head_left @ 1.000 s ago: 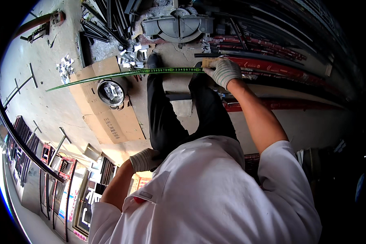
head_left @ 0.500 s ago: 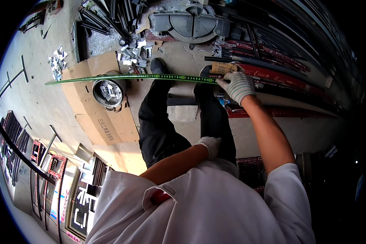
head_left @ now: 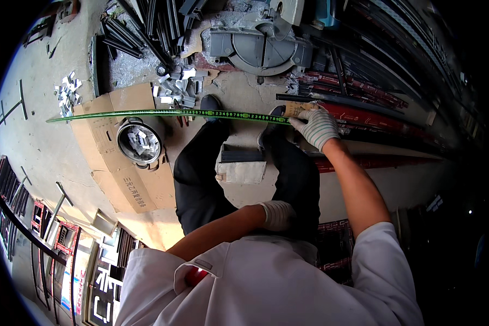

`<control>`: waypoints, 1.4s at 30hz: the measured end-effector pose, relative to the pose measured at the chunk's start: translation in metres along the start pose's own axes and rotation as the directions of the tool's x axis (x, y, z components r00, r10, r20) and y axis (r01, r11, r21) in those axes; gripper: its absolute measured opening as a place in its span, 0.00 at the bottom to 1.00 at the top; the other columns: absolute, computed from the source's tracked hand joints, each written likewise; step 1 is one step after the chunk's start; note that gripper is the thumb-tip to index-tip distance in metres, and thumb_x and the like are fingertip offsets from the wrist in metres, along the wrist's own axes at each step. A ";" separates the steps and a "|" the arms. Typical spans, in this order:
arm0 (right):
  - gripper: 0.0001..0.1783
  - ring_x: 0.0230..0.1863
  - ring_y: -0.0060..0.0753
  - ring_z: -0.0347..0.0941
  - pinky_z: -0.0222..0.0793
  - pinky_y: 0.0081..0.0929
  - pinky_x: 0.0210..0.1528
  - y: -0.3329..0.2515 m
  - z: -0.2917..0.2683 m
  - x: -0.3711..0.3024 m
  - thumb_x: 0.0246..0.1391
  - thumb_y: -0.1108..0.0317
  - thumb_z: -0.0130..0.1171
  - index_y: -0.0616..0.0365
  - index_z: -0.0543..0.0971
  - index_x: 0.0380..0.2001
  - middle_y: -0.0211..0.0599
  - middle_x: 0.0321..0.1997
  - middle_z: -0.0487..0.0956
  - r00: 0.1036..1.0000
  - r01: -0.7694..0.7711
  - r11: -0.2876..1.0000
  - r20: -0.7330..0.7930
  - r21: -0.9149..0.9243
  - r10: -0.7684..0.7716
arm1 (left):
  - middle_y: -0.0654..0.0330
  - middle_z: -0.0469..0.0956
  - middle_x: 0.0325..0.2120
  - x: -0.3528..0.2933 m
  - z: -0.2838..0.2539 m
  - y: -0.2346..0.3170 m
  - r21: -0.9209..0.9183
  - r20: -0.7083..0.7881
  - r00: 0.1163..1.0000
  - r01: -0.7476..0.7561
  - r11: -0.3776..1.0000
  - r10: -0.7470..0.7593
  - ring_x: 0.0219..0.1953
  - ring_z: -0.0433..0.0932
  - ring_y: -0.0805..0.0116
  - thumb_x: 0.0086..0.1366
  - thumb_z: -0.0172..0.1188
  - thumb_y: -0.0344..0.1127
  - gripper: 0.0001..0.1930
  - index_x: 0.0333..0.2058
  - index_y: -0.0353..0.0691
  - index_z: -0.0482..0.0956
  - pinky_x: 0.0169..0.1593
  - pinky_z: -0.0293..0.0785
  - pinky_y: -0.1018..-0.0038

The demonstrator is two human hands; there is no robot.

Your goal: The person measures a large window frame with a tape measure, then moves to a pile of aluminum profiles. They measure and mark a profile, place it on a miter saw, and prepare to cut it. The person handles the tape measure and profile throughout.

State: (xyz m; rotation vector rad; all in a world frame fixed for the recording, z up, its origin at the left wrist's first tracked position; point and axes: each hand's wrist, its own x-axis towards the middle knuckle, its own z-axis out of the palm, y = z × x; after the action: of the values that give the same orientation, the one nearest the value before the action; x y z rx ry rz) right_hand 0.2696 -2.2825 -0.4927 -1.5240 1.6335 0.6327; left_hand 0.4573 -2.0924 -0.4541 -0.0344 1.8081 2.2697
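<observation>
A green-black tape measure blade (head_left: pixel 168 113) stretches from far left, across the front of both shoes, to my right hand (head_left: pixel 316 129). In a striped white work glove, that hand pinches the blade's right end beside a brown paper label (head_left: pixel 294 111). My left hand (head_left: pixel 279 215), gloved the same way, lies across my lap by the right thigh. Its fingers blend into the dark trousers and cannot be made out. Left of my legs, just below the blade, stands a metal pot (head_left: pixel 141 142) full of small silvery offcuts.
Under the pot lies flattened cardboard (head_left: pixel 126 187). A grey mitre saw base (head_left: pixel 263 49) sits ahead, with dark metal profiles (head_left: pixel 126 39) to its left and red-wrapped lengths (head_left: pixel 364 115) to the right. Loose silvery pieces (head_left: pixel 179 87) are scattered nearby. A short dark profile (head_left: pixel 242 154) lies between my feet.
The view has shifted a little, and the blade now sits slightly lower at its left end. My knees are further apart. The right hand keeps its pinch on the tape; the left stays in my lap.
</observation>
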 end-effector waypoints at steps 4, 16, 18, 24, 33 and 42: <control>0.29 0.53 0.52 0.81 0.74 0.47 0.59 0.013 0.052 0.063 0.61 0.35 0.57 0.45 0.89 0.48 0.45 0.52 0.85 0.996 0.083 0.996 -0.043 -0.024 -0.084 | 0.49 0.84 0.35 -0.062 -0.102 -0.081 -0.046 -0.716 0.653 0.307 0.950 -0.246 0.40 0.82 0.47 0.68 0.64 0.37 0.11 0.44 0.38 0.85 0.48 0.79 0.59; 0.29 0.47 0.52 0.83 0.77 0.45 0.54 0.005 0.172 0.208 0.58 0.35 0.60 0.47 0.89 0.45 0.48 0.43 0.87 0.994 0.111 0.987 -0.027 0.119 -0.108 | 0.48 0.86 0.34 -0.165 -0.272 -0.297 0.066 -0.552 0.581 0.746 0.663 -0.598 0.35 0.83 0.54 0.75 0.59 0.42 0.15 0.51 0.39 0.84 0.46 0.78 0.61; 0.30 0.47 0.52 0.83 0.77 0.46 0.54 0.006 0.193 0.226 0.57 0.35 0.60 0.50 0.89 0.44 0.49 0.43 0.87 0.991 0.130 0.988 -0.035 0.081 -0.128 | 0.48 0.85 0.32 -0.169 -0.278 -0.320 0.037 -0.511 0.615 0.713 0.700 -0.600 0.32 0.80 0.56 0.75 0.60 0.42 0.15 0.49 0.37 0.84 0.45 0.76 0.61; 0.28 0.48 0.55 0.83 0.77 0.47 0.54 0.018 0.241 0.262 0.56 0.43 0.62 0.55 0.88 0.45 0.51 0.43 0.86 0.954 0.281 0.955 -0.136 0.097 -0.267 | 0.62 0.82 0.27 -0.184 -0.283 -0.376 -0.068 -0.449 0.607 0.708 0.703 -0.656 0.31 0.72 0.73 0.74 0.61 0.38 0.13 0.43 0.32 0.84 0.42 0.74 0.68; 0.20 0.43 0.54 0.84 0.78 0.46 0.50 0.011 0.240 0.255 0.56 0.48 0.64 0.50 0.88 0.42 0.49 0.39 0.87 0.922 0.316 0.948 -0.250 0.040 -0.297 | 0.65 0.82 0.27 -0.191 -0.283 -0.356 -0.005 -0.451 0.534 0.800 0.600 -0.715 0.28 0.73 0.75 0.75 0.60 0.42 0.15 0.44 0.35 0.86 0.36 0.75 0.71; 0.17 0.37 0.51 0.84 0.79 0.44 0.43 -0.003 0.251 0.235 0.53 0.51 0.64 0.49 0.89 0.40 0.46 0.34 0.86 0.903 0.309 0.951 -0.316 0.010 -0.291 | 0.56 0.86 0.39 -0.215 -0.256 -0.284 0.233 -0.780 0.461 0.842 0.487 -0.424 0.42 0.82 0.67 0.72 0.63 0.48 0.19 0.51 0.39 0.83 0.51 0.81 0.68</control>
State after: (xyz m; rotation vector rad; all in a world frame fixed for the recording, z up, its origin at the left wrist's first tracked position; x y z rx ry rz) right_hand 0.3358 -2.2179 -0.8238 -1.8545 1.5767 0.1775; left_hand 0.6896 -2.3169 -0.7506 -1.3319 2.1522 1.0397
